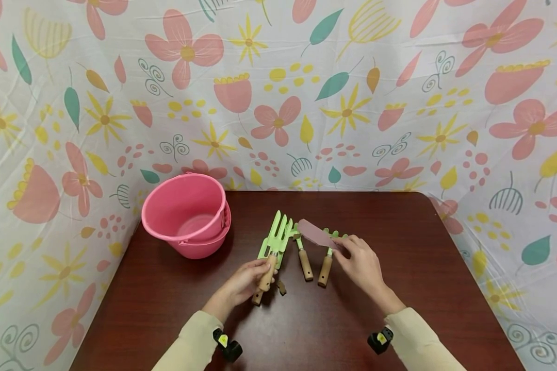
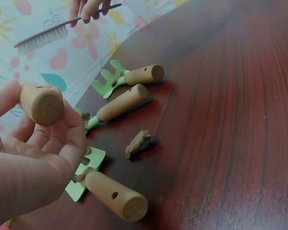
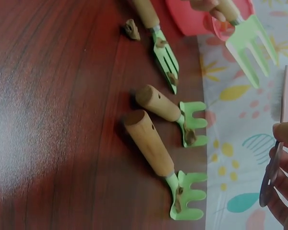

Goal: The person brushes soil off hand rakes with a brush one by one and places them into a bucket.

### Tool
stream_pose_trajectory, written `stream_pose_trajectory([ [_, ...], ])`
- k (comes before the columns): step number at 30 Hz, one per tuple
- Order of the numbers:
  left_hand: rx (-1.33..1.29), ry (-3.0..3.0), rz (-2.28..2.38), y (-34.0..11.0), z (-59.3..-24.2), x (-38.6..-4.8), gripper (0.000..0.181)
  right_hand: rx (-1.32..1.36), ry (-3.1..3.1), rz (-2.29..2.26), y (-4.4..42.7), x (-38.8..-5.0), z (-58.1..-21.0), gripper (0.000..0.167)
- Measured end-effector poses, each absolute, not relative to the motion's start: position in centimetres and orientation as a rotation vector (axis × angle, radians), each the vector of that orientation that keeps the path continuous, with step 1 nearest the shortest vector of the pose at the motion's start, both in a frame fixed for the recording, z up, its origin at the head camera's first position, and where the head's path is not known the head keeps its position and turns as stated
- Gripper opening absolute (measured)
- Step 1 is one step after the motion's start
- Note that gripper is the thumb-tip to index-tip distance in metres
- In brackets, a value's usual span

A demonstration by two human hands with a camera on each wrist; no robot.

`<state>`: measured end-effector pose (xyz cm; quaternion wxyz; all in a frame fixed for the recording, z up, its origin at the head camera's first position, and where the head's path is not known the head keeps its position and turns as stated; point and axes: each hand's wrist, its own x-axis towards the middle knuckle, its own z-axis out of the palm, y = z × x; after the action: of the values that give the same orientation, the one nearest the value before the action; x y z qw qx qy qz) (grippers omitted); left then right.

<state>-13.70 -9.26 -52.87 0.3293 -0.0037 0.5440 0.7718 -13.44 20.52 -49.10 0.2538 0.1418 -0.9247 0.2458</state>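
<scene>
My left hand point(image 1: 243, 283) grips the wooden handle of a green garden fork point(image 1: 277, 239), its tines raised off the table. A pinkish brush point(image 1: 315, 234) with white bristles is in my right hand point(image 1: 363, 263), above the table; the right wrist view shows fingers and thumb pinching its handle. Brush and fork are apart in the right wrist view point(image 3: 253, 50). Below the hands lie two small green rakes, one rake point(image 3: 153, 148) beside the other rake point(image 3: 161, 105), with brown clods on their heads. Another slotted green tool point(image 3: 167, 62), also soiled, lies beneath my left hand.
A loose brown clod point(image 2: 138, 143) lies on the dark wooden table point(image 1: 399, 232) near the tool handles. Pink buckets point(image 1: 185, 206), seemingly nested, stand at the back left. A flowered cloth point(image 1: 278, 103) hangs behind the table and along its sides.
</scene>
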Motion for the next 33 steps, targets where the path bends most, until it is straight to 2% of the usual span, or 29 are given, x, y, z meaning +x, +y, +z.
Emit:
stream_pose_trajectory([
  [12,0.063,1.215,2.032,-8.5,-52.9,-13.4,0.051,0.522,-2.482,0.685,18.6,-13.5,-49.4,0.027],
  [22,0.099,1.112,2.035,-8.2,-53.1,-13.1,0.031,0.626,-2.491,0.669,16.7,-13.1,-49.6,0.026],
  [33,0.14,1.088,2.021,-8.0,-53.0,-13.1,0.028,0.657,-2.473,0.641,16.0,-12.9,-49.7,0.026],
])
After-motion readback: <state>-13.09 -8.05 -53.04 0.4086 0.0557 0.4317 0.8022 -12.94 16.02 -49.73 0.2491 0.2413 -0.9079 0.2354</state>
